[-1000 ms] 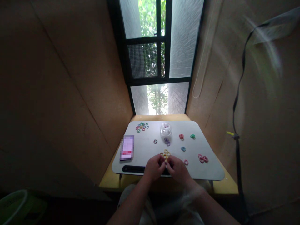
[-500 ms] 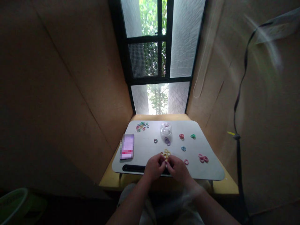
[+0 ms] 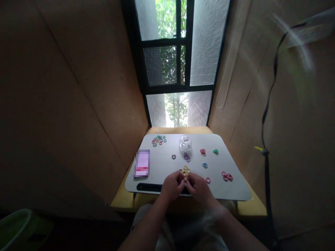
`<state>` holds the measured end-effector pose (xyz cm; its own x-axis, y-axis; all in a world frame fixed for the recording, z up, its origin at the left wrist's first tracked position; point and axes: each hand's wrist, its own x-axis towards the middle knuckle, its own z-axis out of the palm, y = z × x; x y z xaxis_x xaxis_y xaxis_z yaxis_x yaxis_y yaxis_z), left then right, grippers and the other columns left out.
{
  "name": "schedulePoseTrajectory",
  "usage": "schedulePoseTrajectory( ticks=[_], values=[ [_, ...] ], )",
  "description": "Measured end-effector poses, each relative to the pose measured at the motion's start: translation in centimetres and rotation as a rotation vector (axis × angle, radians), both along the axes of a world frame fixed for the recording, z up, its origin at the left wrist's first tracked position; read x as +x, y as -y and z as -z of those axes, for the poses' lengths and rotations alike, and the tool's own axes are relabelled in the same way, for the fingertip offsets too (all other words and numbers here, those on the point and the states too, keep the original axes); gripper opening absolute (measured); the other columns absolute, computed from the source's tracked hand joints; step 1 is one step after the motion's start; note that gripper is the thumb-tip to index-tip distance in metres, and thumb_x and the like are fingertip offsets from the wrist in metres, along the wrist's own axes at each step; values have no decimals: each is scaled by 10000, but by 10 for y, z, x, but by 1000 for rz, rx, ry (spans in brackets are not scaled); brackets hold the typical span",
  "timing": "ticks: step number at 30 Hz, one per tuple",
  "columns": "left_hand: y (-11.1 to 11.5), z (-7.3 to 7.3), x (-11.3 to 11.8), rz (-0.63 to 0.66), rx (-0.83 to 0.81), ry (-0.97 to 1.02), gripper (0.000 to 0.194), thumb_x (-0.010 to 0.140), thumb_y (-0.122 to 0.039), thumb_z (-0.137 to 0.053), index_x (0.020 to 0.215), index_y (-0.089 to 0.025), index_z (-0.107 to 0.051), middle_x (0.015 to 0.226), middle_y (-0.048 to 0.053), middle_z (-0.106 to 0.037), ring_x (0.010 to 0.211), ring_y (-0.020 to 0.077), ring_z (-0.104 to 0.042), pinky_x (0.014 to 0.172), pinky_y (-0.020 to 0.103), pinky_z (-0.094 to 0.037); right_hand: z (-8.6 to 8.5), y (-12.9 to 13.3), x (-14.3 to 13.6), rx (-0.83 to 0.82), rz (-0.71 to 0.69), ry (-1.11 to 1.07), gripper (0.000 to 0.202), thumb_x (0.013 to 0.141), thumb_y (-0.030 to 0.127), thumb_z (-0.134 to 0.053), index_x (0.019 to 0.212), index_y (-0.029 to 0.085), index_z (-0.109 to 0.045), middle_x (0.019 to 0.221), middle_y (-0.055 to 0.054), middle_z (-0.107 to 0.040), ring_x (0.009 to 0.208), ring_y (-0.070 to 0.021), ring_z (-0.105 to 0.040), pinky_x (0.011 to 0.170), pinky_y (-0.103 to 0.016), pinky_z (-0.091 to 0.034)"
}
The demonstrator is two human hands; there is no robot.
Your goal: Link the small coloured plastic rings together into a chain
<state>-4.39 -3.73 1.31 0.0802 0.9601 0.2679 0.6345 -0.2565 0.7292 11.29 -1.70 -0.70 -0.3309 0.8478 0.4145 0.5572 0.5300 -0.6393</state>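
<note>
My left hand (image 3: 173, 184) and my right hand (image 3: 198, 185) meet at the front middle of the white lap table (image 3: 157, 164). Both have their fingers pinched together, and what lies between the fingertips is too small to make out. Just beyond the fingertips lie several yellow rings (image 3: 186, 168). Purple rings (image 3: 186, 157) and a dark ring (image 3: 173, 157) sit farther back. To the right are a pink ring (image 3: 208, 180), blue rings (image 3: 205, 165), red rings (image 3: 202, 151), green rings (image 3: 215, 151) and a cluster of larger pink rings (image 3: 227, 176).
A clear round container (image 3: 185, 144) stands at the back middle. Mixed coloured rings (image 3: 158, 140) lie back left, above a phone (image 3: 142, 164). A black slot (image 3: 149, 187) runs along the front edge. A green basket (image 3: 15, 228) is low left; a black cable (image 3: 266, 157) hangs right.
</note>
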Motion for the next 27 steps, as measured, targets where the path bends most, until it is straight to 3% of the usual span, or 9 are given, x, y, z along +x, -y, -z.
schedulePoseTrajectory(
  ticks=[27],
  values=[
    [-1,4,-1,9,6,-8,44,790,-210,-542,773,-183,-572,661,-25,-567,597,109,-475,587,227,-333,-1,0,0,-19,13,54,134,843,215,-487,714,208,-453,681,5,-543,646,-143,-487,612,-255,-339]
  ],
)
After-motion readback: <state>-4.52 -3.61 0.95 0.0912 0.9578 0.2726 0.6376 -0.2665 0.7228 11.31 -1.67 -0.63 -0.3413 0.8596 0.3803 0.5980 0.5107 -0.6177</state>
